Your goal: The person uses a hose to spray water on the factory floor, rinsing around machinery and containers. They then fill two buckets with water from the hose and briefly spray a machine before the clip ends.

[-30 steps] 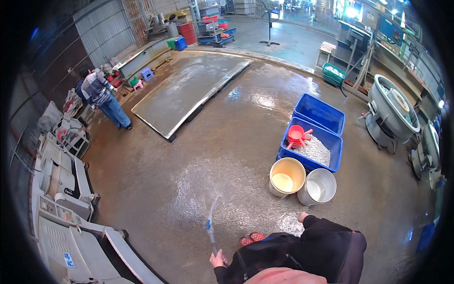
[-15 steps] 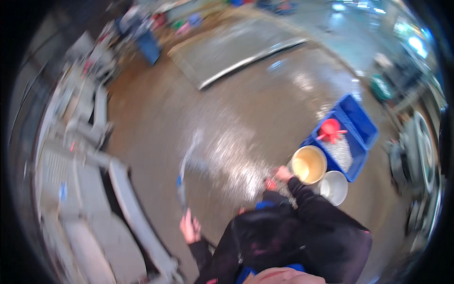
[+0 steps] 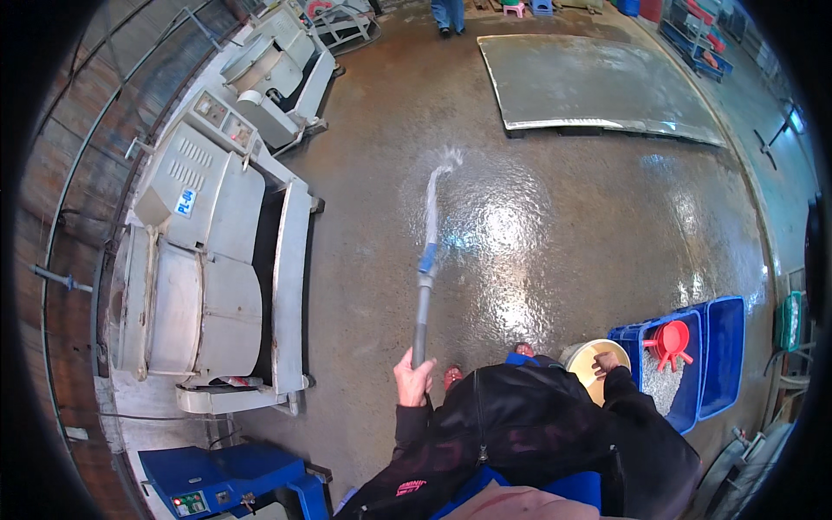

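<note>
My left hand (image 3: pixel 414 379) is closed around a grey water hose (image 3: pixel 422 316) with a blue fitting (image 3: pixel 427 258) toward its far end. A white jet of water (image 3: pixel 432 204) shoots forward from it and splashes on the wet floor. My right hand (image 3: pixel 605 365) is over the mouth of a cream bucket (image 3: pixel 572 354), its fingers loosely bent and slightly apart. Nothing shows in that hand, and whether it touches the bucket I cannot tell. Beside the bucket, a blue crate (image 3: pixel 691 407) holds red plastic scoops (image 3: pixel 669 340) and pale, small-grained contents (image 3: pixel 660 389).
Large grey machines (image 3: pixel 195 277) line the left wall, with a blue machine (image 3: pixel 225 481) at lower left. A low, wide platform (image 3: pixel 598 87) lies at far right. Another person (image 3: pixel 447 16) stands at the far end. A second blue bin (image 3: pixel 722 355) adjoins the crate.
My view has turned to the right. My right hand has gone from beside the cream bucket to over its mouth. My left hand still grips the spraying hose.
</note>
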Tool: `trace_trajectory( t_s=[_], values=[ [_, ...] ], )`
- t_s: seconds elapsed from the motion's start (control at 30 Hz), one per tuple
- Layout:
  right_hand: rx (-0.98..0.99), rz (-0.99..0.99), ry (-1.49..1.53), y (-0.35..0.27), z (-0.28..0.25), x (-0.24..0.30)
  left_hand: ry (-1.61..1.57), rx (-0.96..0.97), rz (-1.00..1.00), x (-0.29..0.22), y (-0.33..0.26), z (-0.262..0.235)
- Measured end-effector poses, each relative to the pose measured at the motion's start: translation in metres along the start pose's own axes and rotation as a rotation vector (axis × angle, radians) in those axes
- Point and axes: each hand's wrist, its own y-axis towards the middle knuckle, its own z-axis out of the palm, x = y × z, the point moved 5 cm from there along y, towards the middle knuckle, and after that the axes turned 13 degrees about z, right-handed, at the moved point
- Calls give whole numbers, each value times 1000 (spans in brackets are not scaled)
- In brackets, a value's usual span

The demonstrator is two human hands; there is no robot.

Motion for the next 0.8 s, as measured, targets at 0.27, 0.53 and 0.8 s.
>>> trace_trajectory(
  t_s=[0.27,0.53,0.8],
  values=[
    [-348,-341,-203,56,-56,109,129,239,-44,-1,-54,115],
    [605,-173,1072,-78,3,223,293,566,-69,38,-46,175],
    [164,-305,1279,-60,7,220,100,713,-256,104,-14,172]
  ],
)
